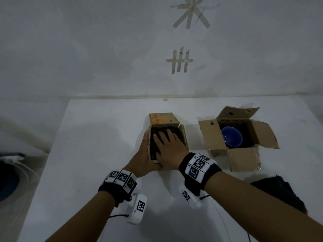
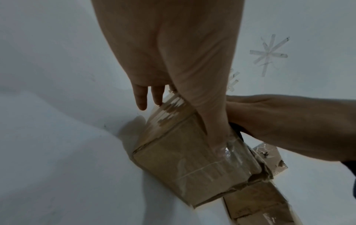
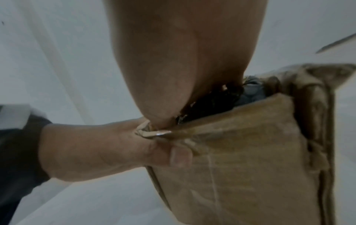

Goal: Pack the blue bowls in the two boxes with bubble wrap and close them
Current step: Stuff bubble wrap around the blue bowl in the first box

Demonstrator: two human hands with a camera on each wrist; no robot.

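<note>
White table point(image 1: 97, 137) under a taped wall: the left hand point(image 1: 145, 154) clasps the small brown cardboard box point(image 1: 185, 137) at twelve o'clock, thumb on its front. The right hand point(image 1: 167, 147) lies flat, fingers straight, pressing dark bubble wrap point(image 1: 153, 149) inside. Overpressing could buckle the walls. The blue bowl point(image 1: 231, 138) sits uncovered in the open box point(image 1: 212, 135) at two o'clock.

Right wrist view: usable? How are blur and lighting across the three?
Right wrist: soft, motion-blurred, dim; the left thumb on the box is readable. Left wrist: sharper, glare on tape. Head: dim, wide-angle bend at edges, bowl clear, dark wrap lacks detail.
</note>
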